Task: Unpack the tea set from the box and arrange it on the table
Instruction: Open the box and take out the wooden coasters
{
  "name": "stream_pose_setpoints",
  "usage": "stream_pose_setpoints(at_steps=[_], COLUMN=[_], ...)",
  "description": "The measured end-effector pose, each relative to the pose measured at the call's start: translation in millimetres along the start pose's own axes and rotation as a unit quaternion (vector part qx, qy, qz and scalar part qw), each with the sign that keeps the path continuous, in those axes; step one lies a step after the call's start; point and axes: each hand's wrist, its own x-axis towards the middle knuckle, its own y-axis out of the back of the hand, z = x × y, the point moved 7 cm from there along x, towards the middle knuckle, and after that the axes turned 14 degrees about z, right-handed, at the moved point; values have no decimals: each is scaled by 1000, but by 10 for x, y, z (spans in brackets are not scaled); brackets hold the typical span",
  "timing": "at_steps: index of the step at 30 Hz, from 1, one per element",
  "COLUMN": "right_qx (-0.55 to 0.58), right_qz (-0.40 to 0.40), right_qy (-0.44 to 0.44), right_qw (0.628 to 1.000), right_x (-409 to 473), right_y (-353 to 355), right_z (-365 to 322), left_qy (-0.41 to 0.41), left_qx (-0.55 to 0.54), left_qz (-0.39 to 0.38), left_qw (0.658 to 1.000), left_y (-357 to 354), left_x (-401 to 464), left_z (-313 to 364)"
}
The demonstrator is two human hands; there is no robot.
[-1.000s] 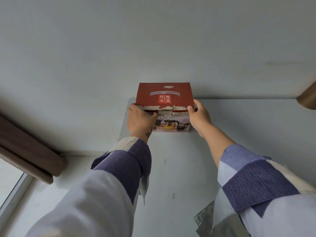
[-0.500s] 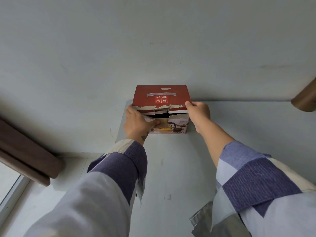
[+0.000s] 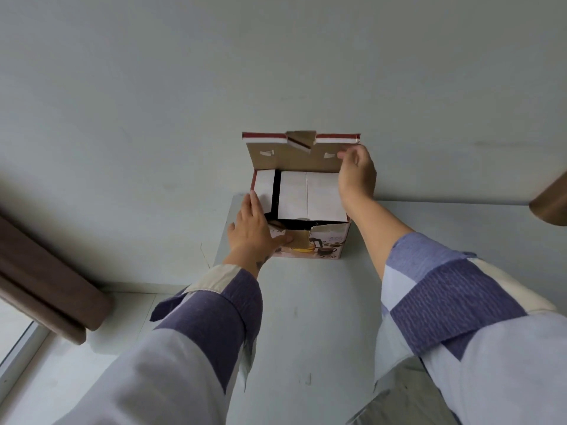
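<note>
The tea set box (image 3: 329,243) stands at the far left corner of the pale table (image 3: 310,317), against the wall. Its lid (image 3: 294,157) is swung up and back, brown inside, with a red edge on top. White inner flaps (image 3: 306,196) cover most of the opening, leaving a dark gap. My right hand (image 3: 356,176) pinches the lid's right edge. My left hand (image 3: 254,233) presses on the box's front left corner, thumb across the torn front flap. No tea ware shows inside.
The grey wall (image 3: 276,72) rises right behind the box. A brown curtain (image 3: 46,286) hangs at the left beside a window sill. A brown rounded object (image 3: 552,204) juts in at the right edge.
The lid was flat and closed a second ago; it has swung up and back. My right hand rose with the lid's edge, and my left hand stayed at the box's front left corner.
</note>
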Motion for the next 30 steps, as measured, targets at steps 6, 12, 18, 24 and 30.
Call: stream_pose_setpoints(at_steps=[6,12,18,24,30], right_qx=[-233,-320,-351,-316,-322], right_qz=[-100,-174,-196,-288,-285], right_qy=[124,143,170,237,278], right_qw=[959,920,900,872,859], right_x=[217,266,90,-374,-550], right_y=[-418,-776,-755,-579,-426], right_z=[3,173,228,300,361], left_qy=[-51,-73,-77,-79,-83], left_qx=[109,169,192,194,194], left_qz=[-15,-2,4,2,19], left_qw=[993,983,978,978,977], left_y=[-5,-77,-81,-81,-65], left_x=[56,75,93,85,61], left_z=[-6,-27,-29,-27,-27])
